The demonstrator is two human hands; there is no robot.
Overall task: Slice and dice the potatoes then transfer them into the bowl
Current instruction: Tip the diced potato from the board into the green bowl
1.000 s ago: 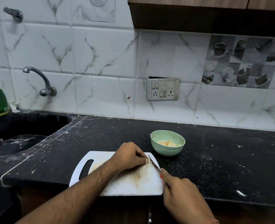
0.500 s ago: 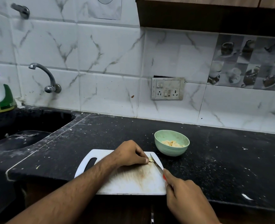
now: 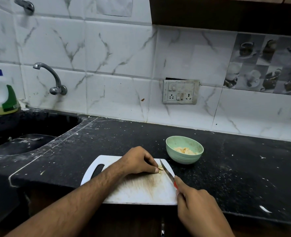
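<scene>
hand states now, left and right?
Left hand: fingers curled, pinching small pale potato pieces against the white plastic cutting board.
Right hand: gripping the red-handled steel knife.

**Two bare forearms and hands, no sleeves**

Two forearms enter from the bottom edge. Both are uncovered as far as the picture shows, with no sleeve cuff in sight. The left forearm (image 3: 83, 200) is long and carries dark hair along its upper side. The left hand (image 3: 138, 161) shows short, plain fingernails and wears nothing on its fingers or wrist. The right hand (image 3: 197, 207) is likewise bare, its knuckles and back unadorned.
</scene>
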